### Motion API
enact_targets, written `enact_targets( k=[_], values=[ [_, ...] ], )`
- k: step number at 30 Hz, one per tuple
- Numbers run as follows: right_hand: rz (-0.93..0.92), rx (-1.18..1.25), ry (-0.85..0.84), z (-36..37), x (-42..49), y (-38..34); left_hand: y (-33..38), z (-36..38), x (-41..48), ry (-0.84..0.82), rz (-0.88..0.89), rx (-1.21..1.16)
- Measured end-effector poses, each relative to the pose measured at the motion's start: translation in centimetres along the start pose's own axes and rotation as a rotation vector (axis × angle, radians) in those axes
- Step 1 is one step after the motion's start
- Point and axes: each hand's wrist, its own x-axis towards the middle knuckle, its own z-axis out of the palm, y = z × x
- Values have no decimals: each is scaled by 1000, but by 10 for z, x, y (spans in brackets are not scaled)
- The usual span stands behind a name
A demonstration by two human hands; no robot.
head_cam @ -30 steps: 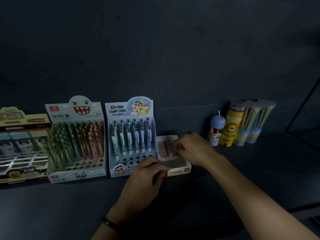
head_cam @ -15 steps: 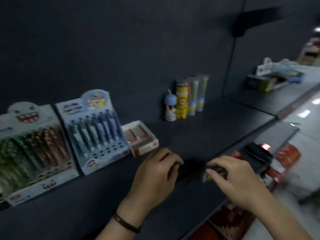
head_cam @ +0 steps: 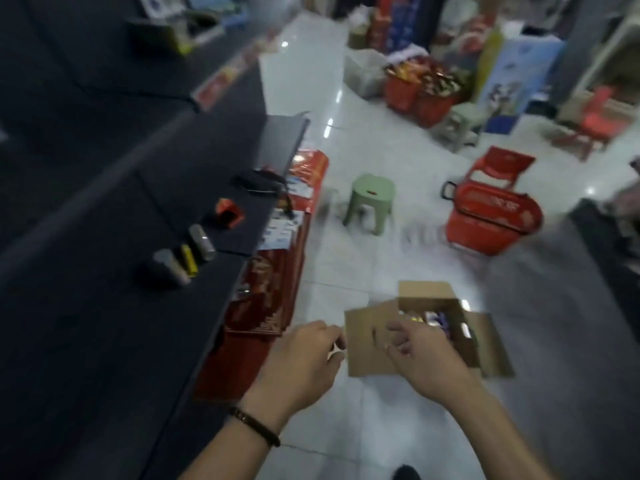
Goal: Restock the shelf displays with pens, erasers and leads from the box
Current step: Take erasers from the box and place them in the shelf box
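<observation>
I see heavy motion blur across everything, the dark shelf (head_cam: 86,341) on my left sunk in shadow, the white floor (head_cam: 381,161) bright with glare spots, and the edges bowed.

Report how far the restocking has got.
Done: cannot tell; no display shows in this view. In hand: nothing yet; the left hand and right hand, seemingly empty, reach toward the open cardboard box on the floor. Left: the box holds packets to shelve.
</observation>
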Motion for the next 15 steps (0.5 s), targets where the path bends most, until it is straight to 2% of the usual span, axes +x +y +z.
enact_targets(
  k=[8,15],
  values=[
    [320,78,-65,-53,-14,230,133,157,139,-386,-15,-33],
    [424,96,-172,-61,56,351,163,263,242,-629,-15,-20]
  ],
)
